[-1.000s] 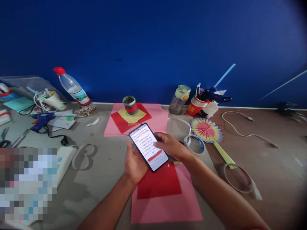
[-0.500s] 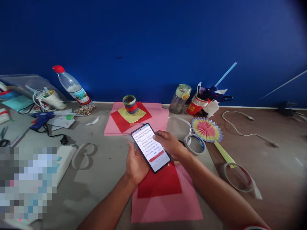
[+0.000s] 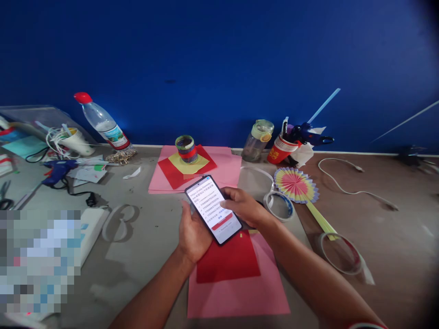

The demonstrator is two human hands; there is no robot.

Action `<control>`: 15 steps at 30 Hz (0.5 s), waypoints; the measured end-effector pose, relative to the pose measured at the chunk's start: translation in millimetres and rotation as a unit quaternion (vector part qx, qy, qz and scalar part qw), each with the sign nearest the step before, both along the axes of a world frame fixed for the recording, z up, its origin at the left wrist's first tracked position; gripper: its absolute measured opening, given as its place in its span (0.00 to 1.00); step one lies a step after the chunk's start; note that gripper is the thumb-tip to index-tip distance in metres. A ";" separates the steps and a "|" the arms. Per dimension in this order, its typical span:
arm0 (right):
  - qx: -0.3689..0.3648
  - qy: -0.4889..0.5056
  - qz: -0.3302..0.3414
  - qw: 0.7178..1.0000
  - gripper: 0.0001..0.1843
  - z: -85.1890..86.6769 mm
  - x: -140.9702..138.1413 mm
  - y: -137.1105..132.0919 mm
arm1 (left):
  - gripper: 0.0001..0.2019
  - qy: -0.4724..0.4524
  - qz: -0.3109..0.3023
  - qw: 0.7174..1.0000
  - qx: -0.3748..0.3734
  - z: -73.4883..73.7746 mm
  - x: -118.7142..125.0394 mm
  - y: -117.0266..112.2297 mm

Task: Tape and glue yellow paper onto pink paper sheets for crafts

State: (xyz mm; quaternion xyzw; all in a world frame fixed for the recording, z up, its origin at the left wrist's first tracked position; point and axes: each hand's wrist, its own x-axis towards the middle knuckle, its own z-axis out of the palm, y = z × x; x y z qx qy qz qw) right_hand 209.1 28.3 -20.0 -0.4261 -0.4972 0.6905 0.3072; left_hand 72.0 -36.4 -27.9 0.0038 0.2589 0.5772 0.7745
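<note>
Currently phone (image 3: pixel 213 209) sits just above red sheet (image 3: pixel 229 264), long axis running up-left. Left hand (image 3: pixel 192 234) is closed round its lower-left edge; right hand (image 3: pixel 244 206) clasps the right edge, thumb on screen.

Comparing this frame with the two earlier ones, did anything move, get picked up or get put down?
Hardly anything. The phone stays cradled in the left hand, with the right hand at its edge; only the right thumb shifted slightly over the screen, up and then back down. Nothing was taken hold of or let go. The red paper, pink sheet and tape roll lie as before.
</note>
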 end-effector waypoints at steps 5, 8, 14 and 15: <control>0.009 -0.021 -0.031 0.999 0.08 -3.8 -3.5 -0.7 | 0.37 -0.002 -0.009 1.000 -0.010 0.0 0.1 -1.8; 0.023 -0.005 -0.044 0.999 0.15 -3.1 -3.9 0.5 | 0.36 -0.001 -0.009 1.000 -0.026 1.2 -1.3 -1.2; 0.050 0.023 -0.060 0.997 0.20 2.1 -0.6 1.5 | 0.34 0.012 0.031 0.998 -0.050 8.2 -5.9 3.1; 0.056 0.021 -0.061 0.996 0.20 3.9 0.5 0.8 | 0.33 0.020 0.040 0.998 -0.054 9.1 -7.2 4.0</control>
